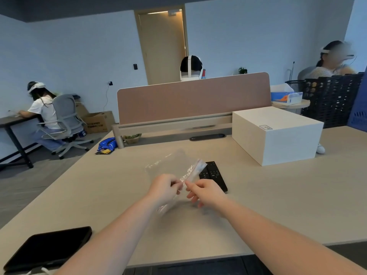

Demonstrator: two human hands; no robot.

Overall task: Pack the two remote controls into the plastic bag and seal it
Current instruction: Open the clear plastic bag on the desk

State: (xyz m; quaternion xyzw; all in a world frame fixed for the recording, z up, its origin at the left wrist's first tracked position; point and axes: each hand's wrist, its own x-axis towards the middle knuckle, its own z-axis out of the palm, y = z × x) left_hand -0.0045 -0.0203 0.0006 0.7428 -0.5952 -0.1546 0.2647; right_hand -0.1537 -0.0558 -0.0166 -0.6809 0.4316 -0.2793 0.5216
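Note:
A clear plastic bag (170, 165) with a red-striped seal edge is lifted above the middle of the table. My left hand (164, 187) and my right hand (206, 192) both pinch its near edge, fingertips almost touching. Two black remote controls (213, 174) lie side by side on the table just right of the bag, partly hidden behind the bag's seal edge and my right hand. Nothing is visible inside the bag.
A white box (278, 133) stands at the right of the table. A black tablet (49, 247) lies at the near left corner. A brown desk divider (193, 98) closes the far edge. A blue snack packet (107, 144) lies far left. Other people sit at nearby desks.

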